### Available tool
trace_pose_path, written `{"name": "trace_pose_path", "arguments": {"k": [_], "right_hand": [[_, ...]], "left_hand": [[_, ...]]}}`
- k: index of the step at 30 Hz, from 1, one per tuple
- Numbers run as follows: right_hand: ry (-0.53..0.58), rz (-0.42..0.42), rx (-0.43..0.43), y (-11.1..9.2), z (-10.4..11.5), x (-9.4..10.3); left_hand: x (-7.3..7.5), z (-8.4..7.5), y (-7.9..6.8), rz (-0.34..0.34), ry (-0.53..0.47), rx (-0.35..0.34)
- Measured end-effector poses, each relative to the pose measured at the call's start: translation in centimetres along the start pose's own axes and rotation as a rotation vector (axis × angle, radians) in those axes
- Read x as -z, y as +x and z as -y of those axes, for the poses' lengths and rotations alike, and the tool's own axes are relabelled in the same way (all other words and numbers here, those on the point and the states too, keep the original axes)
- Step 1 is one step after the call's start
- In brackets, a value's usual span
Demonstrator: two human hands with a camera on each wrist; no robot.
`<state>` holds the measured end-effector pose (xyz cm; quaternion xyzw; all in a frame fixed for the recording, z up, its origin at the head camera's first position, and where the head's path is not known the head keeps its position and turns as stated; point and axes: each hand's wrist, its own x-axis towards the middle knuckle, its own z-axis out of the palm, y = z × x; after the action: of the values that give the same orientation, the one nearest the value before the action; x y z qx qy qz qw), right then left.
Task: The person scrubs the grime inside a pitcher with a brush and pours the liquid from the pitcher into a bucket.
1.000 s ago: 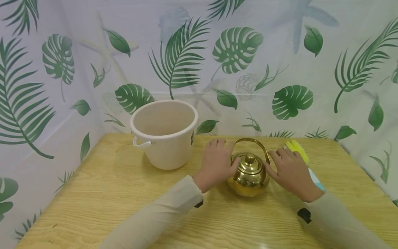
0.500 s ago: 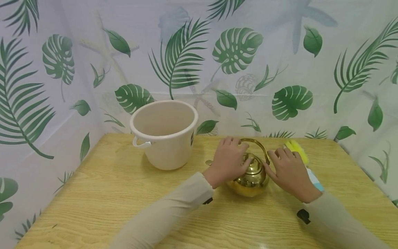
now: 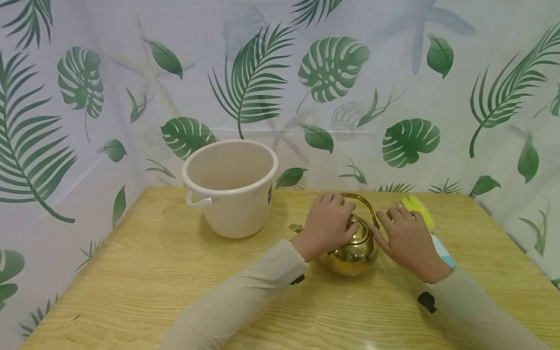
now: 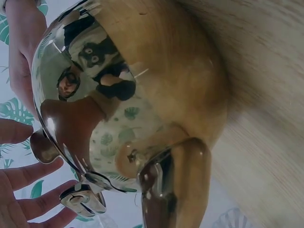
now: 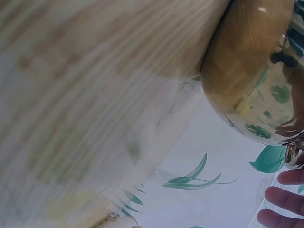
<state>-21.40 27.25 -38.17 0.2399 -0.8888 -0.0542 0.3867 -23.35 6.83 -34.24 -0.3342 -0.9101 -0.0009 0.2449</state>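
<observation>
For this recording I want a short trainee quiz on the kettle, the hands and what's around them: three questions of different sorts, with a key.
1. In the left wrist view, which part of the kettle sits between the thumb and fingers of the left hand?
2. True or false: the bucket stands upright, apart from the kettle.
3. In the head view, where is the yellow brush?
A. Left of the bucket
B. Inside the bucket
C. Partly hidden behind the right hand

Key: 1. The lid knob. 2. True. 3. C.
</observation>
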Motion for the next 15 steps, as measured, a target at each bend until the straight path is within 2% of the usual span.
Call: {"name": "trace_pose_path", "arguments": {"k": [15], "right_hand": [[0.0,0.002,-0.001,0.0,0.05,0.1]], "left_hand": [[-0.27,-0.45,0.22,0.058,0.043,-0.001]]}}
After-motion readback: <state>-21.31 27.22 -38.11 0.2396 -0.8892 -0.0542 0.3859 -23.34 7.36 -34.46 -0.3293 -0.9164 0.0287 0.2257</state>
